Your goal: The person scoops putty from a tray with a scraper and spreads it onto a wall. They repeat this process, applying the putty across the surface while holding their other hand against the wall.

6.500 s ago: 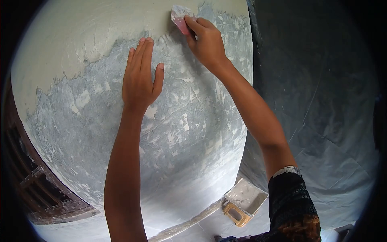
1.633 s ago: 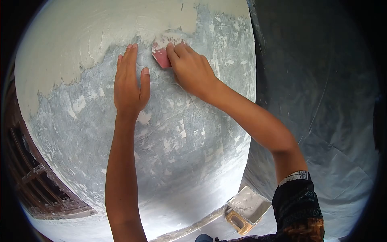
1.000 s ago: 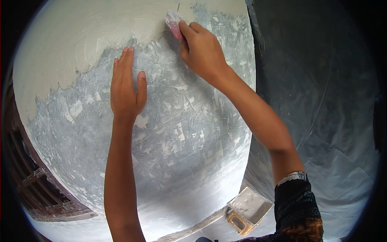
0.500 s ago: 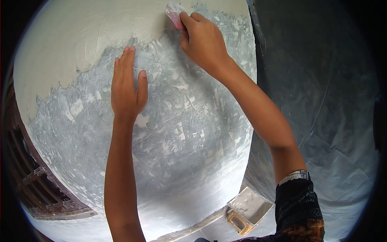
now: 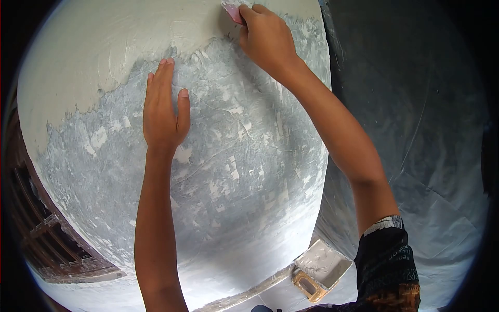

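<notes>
A wall [image 5: 228, 171] fills the view, its lower part mottled grey and its upper part coated in smooth pale filler [image 5: 104, 47]. My left hand [image 5: 163, 112] lies flat against the grey part, fingers together, fingertips at the edge of the pale coat. My right hand [image 5: 265, 36] is high up near the top of the view, gripping a small pink scraper [image 5: 232, 9] smeared with filler and pressing it to the wall. Most of the scraper is cut off by the frame edge and my fingers.
A rectangular tray [image 5: 321, 266] with pale filler and a wooden handle sits on the floor near the wall's base. Grey plastic sheeting [image 5: 416, 135] covers the surface to the right. A dark wooden window frame [image 5: 47, 244] is at lower left.
My right hand has pushed the scraper upward along the wall, from beside my left hand to the top of the view. My left hand stays flat in about the same place.
</notes>
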A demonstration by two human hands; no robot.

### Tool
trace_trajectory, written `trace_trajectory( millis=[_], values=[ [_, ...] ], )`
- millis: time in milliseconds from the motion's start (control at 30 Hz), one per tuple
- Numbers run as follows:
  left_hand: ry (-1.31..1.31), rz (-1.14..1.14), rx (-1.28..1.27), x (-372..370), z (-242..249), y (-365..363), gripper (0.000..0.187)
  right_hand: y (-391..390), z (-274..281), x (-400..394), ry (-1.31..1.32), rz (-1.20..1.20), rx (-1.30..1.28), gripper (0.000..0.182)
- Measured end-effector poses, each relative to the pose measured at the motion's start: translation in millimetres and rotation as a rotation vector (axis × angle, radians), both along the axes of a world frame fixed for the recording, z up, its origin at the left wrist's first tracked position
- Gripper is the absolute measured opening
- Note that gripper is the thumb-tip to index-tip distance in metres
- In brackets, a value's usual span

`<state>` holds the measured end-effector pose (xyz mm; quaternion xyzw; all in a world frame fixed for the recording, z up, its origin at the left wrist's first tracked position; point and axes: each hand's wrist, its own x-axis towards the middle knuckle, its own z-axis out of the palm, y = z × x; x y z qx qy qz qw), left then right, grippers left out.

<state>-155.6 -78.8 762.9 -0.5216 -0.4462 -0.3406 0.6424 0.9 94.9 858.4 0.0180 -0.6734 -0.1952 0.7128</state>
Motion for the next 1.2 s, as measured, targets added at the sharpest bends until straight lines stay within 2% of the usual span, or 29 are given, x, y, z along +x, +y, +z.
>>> trace_trajectory(
  millis=[133, 233, 267, 367, 433, 533, 633, 733, 867, 967, 1033, 1100, 1167, 1200],
  values=[
    [0.003, 0.013, 0.006, -0.2, 0.0, -1.0, 0.049, 16.9, -4.0, -17.6, -0.049, -0.155, 0.013, 0.022],
    [-0.001, -0.030, 0.001, 0.1, -0.7, -1.1, 0.049, -12.1, -66.0, -11.3, -0.173, -0.030, 0.038, 0.022],
    [0.001, -0.030, 0.009, -0.1, 0.1, -1.2, 0.049, -17.9, -66.0, -7.7, -0.171, -0.031, 0.046, 0.022],
    [-0.003, -0.014, -0.004, 0.1, -0.7, -0.2, 0.049, -26.4, -47.9, 4.9, -0.135, 0.049, 0.065, 0.022],
    [0.000, -0.003, -0.002, -0.3, -0.7, -0.6, 0.049, -11.7, -8.0, 2.4, -0.050, -0.078, -0.002, 0.026],
    [0.005, 0.018, 0.003, -0.8, -0.8, -0.9, 0.049, 19.3, 7.4, -16.2, -0.008, -0.176, 0.044, 0.019],
    [0.003, 0.009, 0.011, -1.6, -1.2, -0.8, 0.049, 15.8, -47.5, -18.9, -0.104, -0.151, 0.031, 0.024],
    [0.005, -0.002, 0.001, -0.1, -1.6, -0.8, 0.049, -7.7, -98.2, -8.0, -0.166, -0.003, 0.078, 0.042],
    [0.020, 0.038, -0.002, -0.5, -1.3, 0.6, 0.049, -5.0, -30.5, -0.3, 0.009, 0.013, 0.068, 0.039],
    [0.015, 0.045, 0.008, -1.4, -1.6, 0.5, 0.049, 18.1, 11.1, -8.9, 0.045, -0.148, 0.138, 0.037],
    [-0.014, 0.060, -0.014, -2.6, -2.5, 0.7, 0.048, 29.2, -7.5, -17.9, 0.002, -0.154, 0.123, 0.031],
    [-0.009, 0.042, -0.015, -2.5, -2.5, 0.6, 0.048, 22.6, -48.8, -13.8, -0.096, -0.162, 0.080, 0.025],
    [-0.004, 0.026, -0.012, -2.1, -3.4, 0.2, 0.048, 2.9, -98.5, -6.4, -0.221, -0.100, 0.050, 0.037],
    [-0.002, 0.031, -0.015, -1.5, -3.3, 0.1, 0.048, -5.8, -105.8, -1.9, -0.239, -0.038, 0.068, 0.040]
  ],
)
